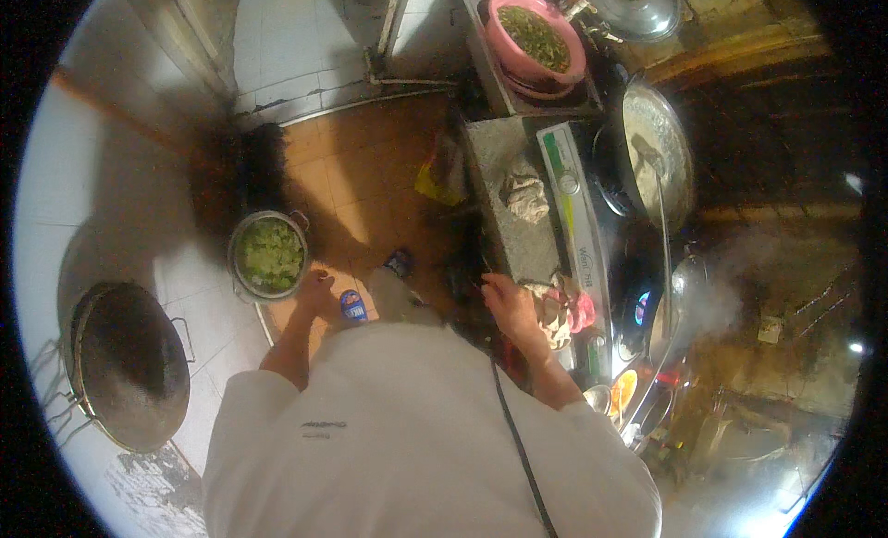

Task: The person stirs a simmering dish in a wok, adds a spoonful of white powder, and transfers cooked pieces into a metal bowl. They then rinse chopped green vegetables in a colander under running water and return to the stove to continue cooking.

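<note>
My left hand (pixel 318 293) hangs beside a metal pot (pixel 234 260) with two side handles, its fingers partly curled. Chopped green vegetables (pixel 270 255) fill the pot. Whether that hand touches the rim cannot be made out. My right hand (pixel 510 305) is bent at the fingers by the front edge of a concrete counter (pixel 496 170). Close to it lies a bundle of pale and pink cloths (pixel 565 312). Anything inside the right hand is too blurred and dark to see. A second crumpled cloth (pixel 527 196) rests farther along the counter.
A gas stove (pixel 579 226) shows a blue flame (pixel 642 307), with steam nearby. A large pan (pixel 642 115) holds pale contents and a long-handled ladle (pixel 662 212). A pink basin (pixel 496 31) of greens stands in the sink (pixel 479 66). A wok (pixel 132 364) hangs at left.
</note>
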Demonstrator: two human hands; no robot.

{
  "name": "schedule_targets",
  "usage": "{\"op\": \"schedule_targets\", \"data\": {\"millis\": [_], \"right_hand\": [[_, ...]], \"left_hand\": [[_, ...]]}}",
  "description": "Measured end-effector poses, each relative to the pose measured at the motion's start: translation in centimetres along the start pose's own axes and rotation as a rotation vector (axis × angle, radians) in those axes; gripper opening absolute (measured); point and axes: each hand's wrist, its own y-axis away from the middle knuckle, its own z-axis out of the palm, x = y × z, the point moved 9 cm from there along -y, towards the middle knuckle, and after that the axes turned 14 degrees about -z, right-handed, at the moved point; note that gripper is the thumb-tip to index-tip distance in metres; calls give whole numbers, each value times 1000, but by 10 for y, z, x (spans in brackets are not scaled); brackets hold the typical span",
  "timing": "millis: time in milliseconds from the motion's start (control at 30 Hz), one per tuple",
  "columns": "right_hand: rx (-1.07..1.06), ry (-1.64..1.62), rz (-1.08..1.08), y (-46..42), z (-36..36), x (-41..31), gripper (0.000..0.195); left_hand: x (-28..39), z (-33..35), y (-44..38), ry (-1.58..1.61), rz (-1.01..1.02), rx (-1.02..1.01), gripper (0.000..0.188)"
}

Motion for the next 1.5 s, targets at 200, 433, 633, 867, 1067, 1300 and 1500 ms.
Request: {"op": "schedule_targets", "data": {"millis": [200,433,633,867,1067,1300,1500], "right_hand": [[47,-52,-73,-91,-27,-7,30],[75,-177,-67,-149,-46,4,25],[88,-119,59,-162,-50,18,29],[104,-116,188,-206,-43,34,32],[14,-14,258,-290,-31,-5,32],[58,14,241,-345,-22,-34,31],[99,26,261,-339,-23,-33,30]], "left_hand": [[90,-70,-9,-431,-134,170,36],[101,-102,-47,-420,-159,367,34],[143,-97,-93,-366,-166,377,34],[206,-90,-195,-420,-40,389,34],[230,-119,-290,-379,284,348,34],[196,-189,-351,-966,456,296,35],[250,-198,-363,-1060,288,30,24]]}}
